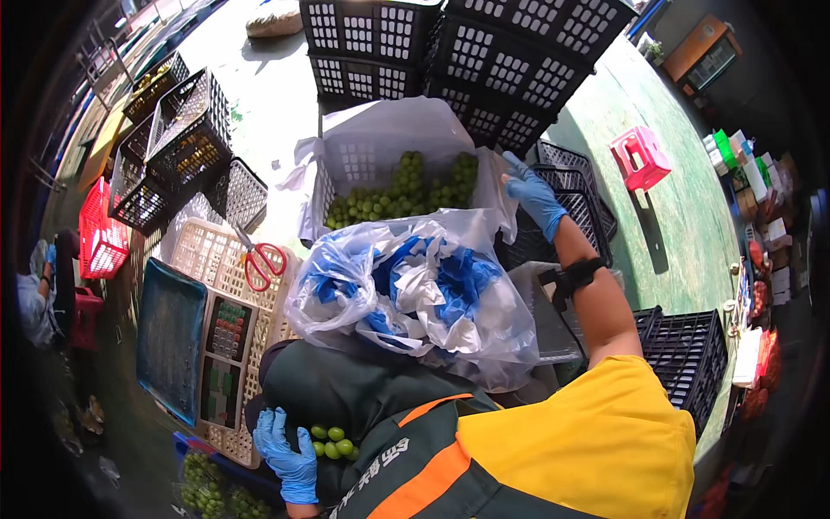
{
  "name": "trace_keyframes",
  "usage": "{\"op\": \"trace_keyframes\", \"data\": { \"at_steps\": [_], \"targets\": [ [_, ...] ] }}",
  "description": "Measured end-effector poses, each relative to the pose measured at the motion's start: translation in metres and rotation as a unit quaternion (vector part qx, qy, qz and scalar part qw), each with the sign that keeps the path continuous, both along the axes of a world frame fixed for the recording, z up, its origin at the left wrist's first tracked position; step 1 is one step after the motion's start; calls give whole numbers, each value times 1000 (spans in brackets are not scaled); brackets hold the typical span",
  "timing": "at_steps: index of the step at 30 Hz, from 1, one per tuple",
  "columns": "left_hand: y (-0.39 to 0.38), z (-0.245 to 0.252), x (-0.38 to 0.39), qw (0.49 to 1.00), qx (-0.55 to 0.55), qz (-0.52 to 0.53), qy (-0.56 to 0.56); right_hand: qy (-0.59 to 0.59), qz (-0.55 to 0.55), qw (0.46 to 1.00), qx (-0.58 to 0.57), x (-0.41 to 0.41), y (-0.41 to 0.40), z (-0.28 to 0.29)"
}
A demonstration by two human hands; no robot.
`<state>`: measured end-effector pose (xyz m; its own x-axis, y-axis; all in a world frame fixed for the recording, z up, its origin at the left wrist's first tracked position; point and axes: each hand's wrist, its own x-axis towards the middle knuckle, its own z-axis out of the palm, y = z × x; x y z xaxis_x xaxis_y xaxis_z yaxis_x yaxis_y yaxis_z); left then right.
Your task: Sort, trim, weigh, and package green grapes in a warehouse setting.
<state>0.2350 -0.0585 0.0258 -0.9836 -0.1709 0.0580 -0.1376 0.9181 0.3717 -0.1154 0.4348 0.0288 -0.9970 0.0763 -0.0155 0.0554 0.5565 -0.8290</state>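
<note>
My left hand (285, 454), in a blue glove, is low in the view with its fingers curled and apart, beside a small group of green grapes (334, 444) on my lap; whether it touches them is unclear. My right hand (528, 191), also gloved, reaches to the right edge of a paper-lined crate (399, 123) holding bunches of green grapes (408, 188). Its fingers are extended near the white liner. A clear plastic bag (415, 292) with crumpled blue and white material lies between the crate and my lap.
Red-handled scissors (264, 266) lie on a beige plastic crate (214, 246) at left, beside a scale (224, 357). Black crates (512, 58) are stacked ahead. A pink stool (640, 159) stands at right. Bagged grapes (204, 486) are at lower left. Another person (39, 298) is at far left.
</note>
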Motion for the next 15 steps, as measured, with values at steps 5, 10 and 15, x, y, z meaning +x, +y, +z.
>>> {"op": "trace_keyframes", "data": {
  "at_steps": [5,10,15],
  "targets": [
    [-4,-8,-4,1000,-14,-6,7,-152,399,887,174,69,-154,-30],
    [0,-2,-3,1000,-24,18,4,-149,403,855,289,91,-181,-67],
    [1,5,-2,1000,-24,5,-8,-206,441,839,242,57,-163,-12]
  ]
}}
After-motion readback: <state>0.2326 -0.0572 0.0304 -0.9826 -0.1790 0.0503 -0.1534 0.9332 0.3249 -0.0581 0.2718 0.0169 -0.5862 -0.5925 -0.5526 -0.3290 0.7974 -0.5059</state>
